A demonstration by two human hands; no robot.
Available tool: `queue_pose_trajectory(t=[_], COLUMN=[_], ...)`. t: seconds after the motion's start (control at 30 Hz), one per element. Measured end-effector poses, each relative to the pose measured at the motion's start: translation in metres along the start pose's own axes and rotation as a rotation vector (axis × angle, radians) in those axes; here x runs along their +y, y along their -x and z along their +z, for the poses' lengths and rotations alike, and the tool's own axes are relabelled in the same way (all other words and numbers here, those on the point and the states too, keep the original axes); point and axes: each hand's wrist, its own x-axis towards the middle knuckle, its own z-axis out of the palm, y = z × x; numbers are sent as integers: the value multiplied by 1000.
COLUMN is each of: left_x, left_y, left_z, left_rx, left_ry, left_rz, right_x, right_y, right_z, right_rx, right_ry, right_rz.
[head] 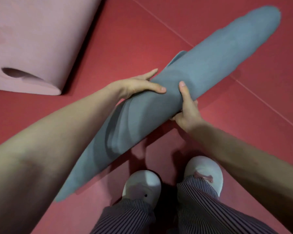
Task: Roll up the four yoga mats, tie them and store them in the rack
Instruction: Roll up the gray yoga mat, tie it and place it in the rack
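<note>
While my left hand [139, 85] and right hand [187, 109] both clasp the rolled grey mat [201, 68], tying comes next, I judge; 1 loose flap [177, 59] needs tucking first.

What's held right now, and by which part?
The rolled blue-grey yoga mat, gripped around its middle by the left hand and right hand, side by side.

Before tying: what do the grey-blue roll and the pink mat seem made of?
The grey-blue roll is probably soft foam or rubber, matte and finely textured; it rolls loosely, with a flap lifting. The pink mat is probably thicker foam, matte; its curled end shows a rounded, cushiony edge. The exact material cannot be told.
</note>
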Motion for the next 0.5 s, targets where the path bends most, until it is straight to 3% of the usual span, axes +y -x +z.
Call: queue_pose_trajectory(t=[0.1,0.3,0.5], left_x=[44,120,189], left_y=[29,109,201], left_z=[-1,7,9], left_rx=[-42,118,309], left_ry=[0,57,48], left_rz=[70,264,379], right_x=[-36,-111,-137], right_y=[20,92,183], right_z=[24,72,105], right_rx=[-104,-261,-327], right_ry=[12,201,234], right_rz=[-125,-321,-469])
